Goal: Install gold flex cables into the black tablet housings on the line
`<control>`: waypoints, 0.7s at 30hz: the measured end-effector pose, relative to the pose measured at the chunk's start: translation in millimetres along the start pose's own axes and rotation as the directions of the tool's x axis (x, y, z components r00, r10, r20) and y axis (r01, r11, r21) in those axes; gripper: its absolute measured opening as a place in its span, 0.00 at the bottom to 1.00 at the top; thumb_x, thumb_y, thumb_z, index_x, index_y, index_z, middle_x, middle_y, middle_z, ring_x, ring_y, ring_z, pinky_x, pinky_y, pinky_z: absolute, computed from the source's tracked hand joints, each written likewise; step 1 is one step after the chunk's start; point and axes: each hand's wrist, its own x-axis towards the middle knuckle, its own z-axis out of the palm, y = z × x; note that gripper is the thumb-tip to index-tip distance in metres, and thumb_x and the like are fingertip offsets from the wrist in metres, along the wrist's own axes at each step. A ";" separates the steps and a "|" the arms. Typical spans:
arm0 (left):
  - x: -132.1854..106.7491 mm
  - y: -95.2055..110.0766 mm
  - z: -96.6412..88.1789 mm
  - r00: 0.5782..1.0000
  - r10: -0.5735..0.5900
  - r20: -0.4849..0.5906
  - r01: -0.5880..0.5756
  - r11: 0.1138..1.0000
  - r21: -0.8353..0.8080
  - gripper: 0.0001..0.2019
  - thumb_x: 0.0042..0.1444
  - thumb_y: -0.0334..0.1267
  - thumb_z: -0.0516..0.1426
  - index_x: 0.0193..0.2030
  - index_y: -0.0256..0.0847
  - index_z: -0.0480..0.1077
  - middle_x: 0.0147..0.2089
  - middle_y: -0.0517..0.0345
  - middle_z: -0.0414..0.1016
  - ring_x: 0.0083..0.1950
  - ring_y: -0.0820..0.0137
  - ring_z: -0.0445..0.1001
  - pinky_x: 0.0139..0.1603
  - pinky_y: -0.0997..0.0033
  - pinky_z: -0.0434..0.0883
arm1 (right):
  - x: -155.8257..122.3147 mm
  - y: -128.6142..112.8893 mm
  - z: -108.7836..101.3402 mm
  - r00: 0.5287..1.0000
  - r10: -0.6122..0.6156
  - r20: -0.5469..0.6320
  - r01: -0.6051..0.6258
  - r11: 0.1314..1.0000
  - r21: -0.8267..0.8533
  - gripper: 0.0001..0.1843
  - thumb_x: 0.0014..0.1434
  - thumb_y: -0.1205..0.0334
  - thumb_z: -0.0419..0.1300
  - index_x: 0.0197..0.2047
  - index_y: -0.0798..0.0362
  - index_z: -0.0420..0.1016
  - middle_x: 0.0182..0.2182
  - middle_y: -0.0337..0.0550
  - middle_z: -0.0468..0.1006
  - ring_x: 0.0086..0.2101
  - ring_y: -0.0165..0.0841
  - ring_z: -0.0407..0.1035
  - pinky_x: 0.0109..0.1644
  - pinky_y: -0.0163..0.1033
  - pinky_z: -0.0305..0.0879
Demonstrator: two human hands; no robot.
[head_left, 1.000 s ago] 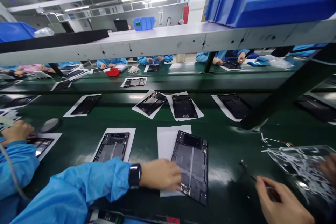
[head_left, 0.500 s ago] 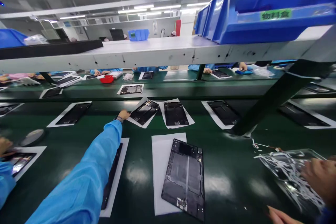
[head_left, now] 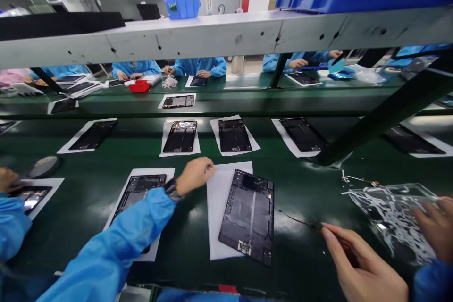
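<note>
My left hand, in a blue sleeve, is at the upper left corner of a white paper sheet, fingers curled together; I cannot tell whether they grip anything. On that sheet lies an opened tablet housing, tilted and overhanging its right edge. My right hand pinches a thin dark cable at lower right, its free end pointing toward the housing. Beneath my left forearm another tablet housing rests on paper, partly covered.
Behind stand several tablet housings on paper, among them one and its neighbour. At right a co-worker's hand is over a clear tray of white strips. A dark post slants up to a shelf.
My left hand has let go of the back housing and its sheet, which now lie straighter, and has come nearer and right. My right hand has come into fuller view with the cable.
</note>
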 end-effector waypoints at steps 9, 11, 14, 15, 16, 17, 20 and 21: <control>57.3 61.8 70.7 0.981 0.091 0.172 -0.056 0.978 -0.201 0.09 0.54 0.40 0.64 0.37 0.38 0.72 0.38 0.54 0.77 0.41 0.63 0.75 0.40 0.71 0.67 | -18.7 1.2 -12.9 0.991 0.137 -0.007 -0.136 0.988 0.068 0.19 0.57 0.45 0.63 0.41 0.51 0.79 0.37 0.43 0.80 0.36 0.37 0.74 0.45 0.37 0.68; 58.2 54.9 66.0 0.971 0.108 0.214 -0.052 0.967 -0.249 0.09 0.55 0.41 0.63 0.34 0.37 0.72 0.35 0.55 0.77 0.37 0.67 0.75 0.38 0.73 0.67 | -20.2 3.2 -15.4 0.984 0.178 -0.018 -0.176 0.981 0.078 0.19 0.56 0.44 0.63 0.40 0.51 0.79 0.37 0.43 0.80 0.36 0.37 0.74 0.45 0.36 0.69; 53.7 48.3 61.5 0.950 0.129 0.284 -0.035 0.949 -0.312 0.08 0.58 0.39 0.59 0.34 0.35 0.73 0.31 0.57 0.77 0.32 0.71 0.75 0.33 0.76 0.66 | -18.8 8.6 -11.4 0.977 0.210 -0.016 -0.207 0.971 0.118 0.19 0.55 0.45 0.65 0.40 0.52 0.79 0.37 0.42 0.80 0.36 0.36 0.74 0.44 0.35 0.69; 52.0 47.5 61.3 0.942 0.136 0.307 -0.030 0.945 -0.325 0.07 0.58 0.38 0.59 0.35 0.35 0.73 0.31 0.58 0.77 0.31 0.72 0.75 0.32 0.77 0.66 | -17.6 10.8 -8.7 0.979 0.204 -0.012 -0.201 0.970 0.136 0.18 0.55 0.45 0.65 0.39 0.52 0.79 0.37 0.42 0.80 0.36 0.36 0.74 0.44 0.34 0.69; 50.5 47.4 61.7 0.935 0.141 0.325 -0.026 0.943 -0.332 0.07 0.57 0.37 0.59 0.36 0.35 0.74 0.30 0.58 0.77 0.30 0.72 0.75 0.32 0.78 0.66 | -16.3 12.9 -5.9 0.982 0.191 -0.007 -0.188 0.971 0.150 0.18 0.55 0.45 0.65 0.39 0.52 0.79 0.37 0.43 0.80 0.36 0.36 0.74 0.44 0.34 0.69; 49.3 47.9 62.5 0.930 0.144 0.338 -0.024 0.942 -0.333 0.06 0.56 0.36 0.60 0.36 0.34 0.74 0.30 0.58 0.78 0.30 0.72 0.75 0.32 0.78 0.66 | -15.0 14.8 -3.3 0.984 0.176 -0.001 -0.173 0.972 0.158 0.18 0.55 0.46 0.65 0.39 0.53 0.79 0.37 0.43 0.80 0.36 0.36 0.74 0.44 0.34 0.69; 46.9 52.2 65.0 0.928 0.150 0.341 -0.039 0.949 -0.313 0.05 0.54 0.36 0.61 0.32 0.35 0.75 0.30 0.56 0.78 0.31 0.70 0.74 0.33 0.76 0.65 | -12.6 18.7 1.1 0.988 0.151 0.008 -0.151 0.978 0.145 0.17 0.56 0.47 0.65 0.39 0.53 0.79 0.37 0.43 0.80 0.36 0.35 0.73 0.44 0.33 0.69; 46.0 54.3 65.5 0.925 0.161 0.343 -0.050 0.950 -0.308 0.06 0.54 0.36 0.62 0.31 0.36 0.75 0.30 0.56 0.77 0.32 0.70 0.73 0.34 0.75 0.65 | -12.4 19.5 1.4 0.988 0.152 0.004 -0.151 0.979 0.140 0.17 0.56 0.47 0.65 0.39 0.53 0.79 0.37 0.43 0.80 0.36 0.35 0.73 0.44 0.33 0.68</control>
